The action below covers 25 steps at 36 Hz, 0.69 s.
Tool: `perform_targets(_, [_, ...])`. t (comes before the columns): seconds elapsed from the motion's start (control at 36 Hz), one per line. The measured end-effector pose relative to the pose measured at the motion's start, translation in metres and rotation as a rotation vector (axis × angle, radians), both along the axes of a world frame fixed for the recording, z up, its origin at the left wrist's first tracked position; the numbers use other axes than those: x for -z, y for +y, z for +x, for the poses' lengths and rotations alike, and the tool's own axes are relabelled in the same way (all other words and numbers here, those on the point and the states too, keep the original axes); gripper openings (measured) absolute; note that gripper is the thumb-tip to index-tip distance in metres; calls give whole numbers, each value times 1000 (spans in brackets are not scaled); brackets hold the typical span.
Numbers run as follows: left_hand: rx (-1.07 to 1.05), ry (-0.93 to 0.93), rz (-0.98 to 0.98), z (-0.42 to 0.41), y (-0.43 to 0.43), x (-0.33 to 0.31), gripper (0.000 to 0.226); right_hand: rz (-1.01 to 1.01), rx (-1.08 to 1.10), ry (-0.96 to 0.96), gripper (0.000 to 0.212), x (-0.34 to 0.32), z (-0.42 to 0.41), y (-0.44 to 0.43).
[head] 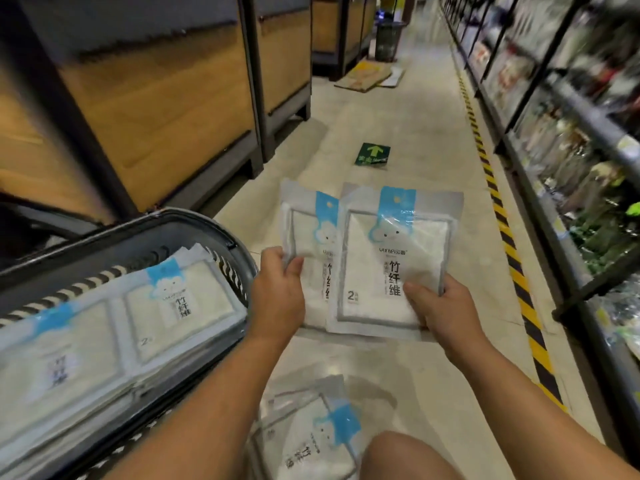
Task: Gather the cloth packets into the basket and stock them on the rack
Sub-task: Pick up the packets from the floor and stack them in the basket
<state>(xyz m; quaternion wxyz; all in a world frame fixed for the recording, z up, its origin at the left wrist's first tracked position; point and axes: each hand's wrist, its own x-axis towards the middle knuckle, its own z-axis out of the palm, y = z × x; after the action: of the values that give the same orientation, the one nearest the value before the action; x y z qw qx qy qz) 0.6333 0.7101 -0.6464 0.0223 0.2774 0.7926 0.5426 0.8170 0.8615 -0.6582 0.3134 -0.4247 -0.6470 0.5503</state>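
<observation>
Cloth packets [388,265] above aisle floor [415,116]

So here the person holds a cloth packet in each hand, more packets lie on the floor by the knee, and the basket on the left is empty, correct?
Not quite. The head view shows the basket already holds stacked packets. The rest stands: the left hand and right hand each grip one of the held packets, and floor packets lie by the knee.
</observation>
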Motion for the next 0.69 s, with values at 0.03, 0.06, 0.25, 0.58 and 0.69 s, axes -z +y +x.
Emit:
perform_targets(0.03, [-20, 7, 14, -7, -6, -9, 21, 1, -15, 8, 12, -7, -10, -3])
perform_targets(0.06, [-37, 12, 37, -14, -13, -18, 17, 4, -29, 17, 12, -14, -21, -6])
perform_targets(0.25, [-197, 84, 94, -69, -74, -64, 14, 19, -156, 39, 11, -45, -103, -48])
perform_targets(0.58, [-548, -23, 51, -154, -198, -52, 15, 91, -460, -159, 15, -48, -225, -144])
perform_targets(0.69, [-617, -95, 7, -166, -228, -33, 14, 116, -554, -249, 27, -38, -253, -167])
